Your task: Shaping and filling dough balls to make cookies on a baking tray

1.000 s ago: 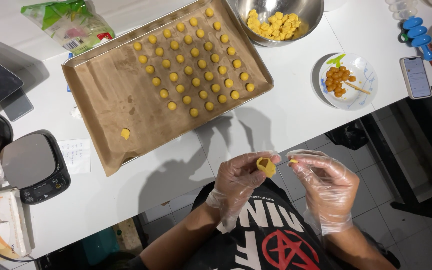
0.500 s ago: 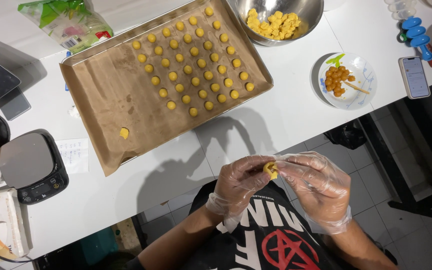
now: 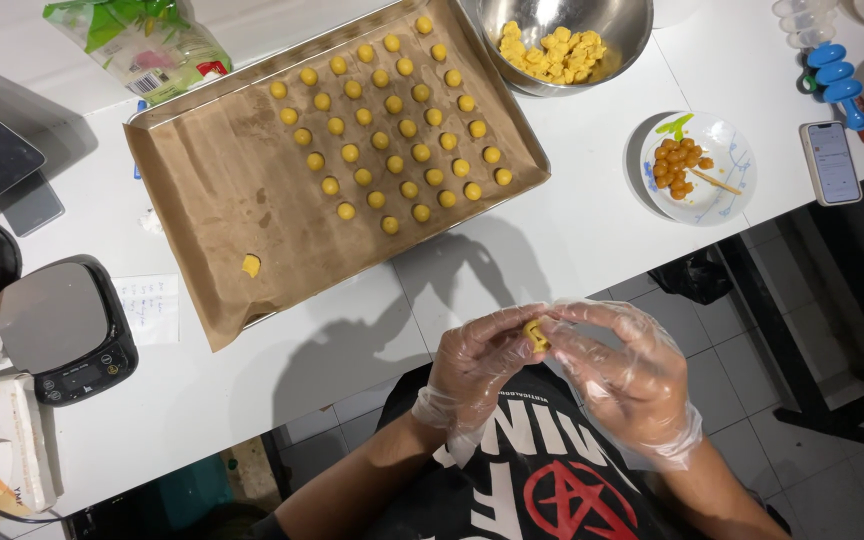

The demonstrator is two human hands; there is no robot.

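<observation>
Both my hands wear clear plastic gloves and meet in front of my chest, below the table edge. My left hand (image 3: 472, 370) and my right hand (image 3: 627, 375) pinch one small yellow dough piece (image 3: 535, 334) between their fingertips. Up on the white table lies a baking tray (image 3: 202, 190) lined with brown paper, with several rows of small yellow dough balls (image 3: 392, 130) on its right half and one lone piece (image 3: 251, 265) near its front left.
A steel bowl (image 3: 617, 25) of yellow dough chunks stands at the back. A white plate (image 3: 722, 160) holds orange filling balls and a stick. A phone (image 3: 830, 162) lies to the right, a black kitchen scale (image 3: 62, 330) to the left, a green bag (image 3: 142, 45) behind the tray.
My hands have come together: the right hand's fingers have closed onto the dough piece that the left hand held up alone a second ago.
</observation>
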